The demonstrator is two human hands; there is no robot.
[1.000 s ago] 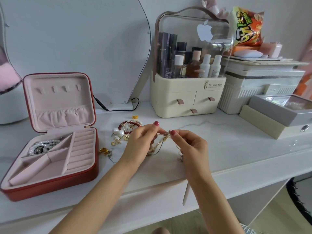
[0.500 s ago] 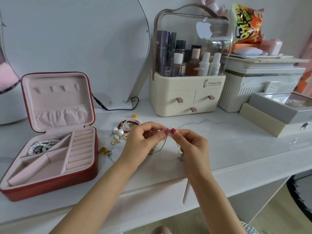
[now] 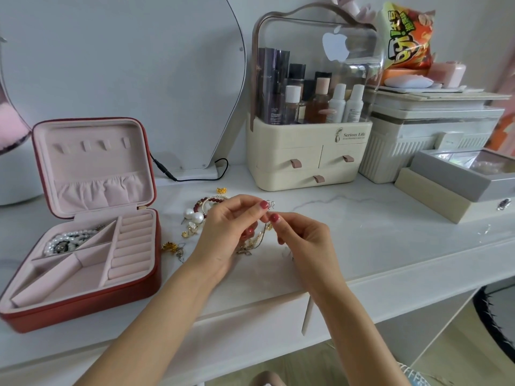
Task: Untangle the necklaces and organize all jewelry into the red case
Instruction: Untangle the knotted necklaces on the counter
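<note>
Hands (image 3: 267,232) apart again (slightly), necklaces (image 3: 255,242) dangling

"Serious Life" in dark script on the cream front of the cosmetic organizer (image 3: 309,151), upper right above its drawers, beside a small figure emblem; a finer line beneath, too small to read. White apple-shaped logo on the organizer's clear lid (image 3: 335,47). Large stylised black-and-white lettering on the orange snack bag (image 3: 407,37) at the back right corner of the worktop, not legible. Small white print low on the dark bottle (image 3: 274,114) inside the organizer, too small to make out.
</note>
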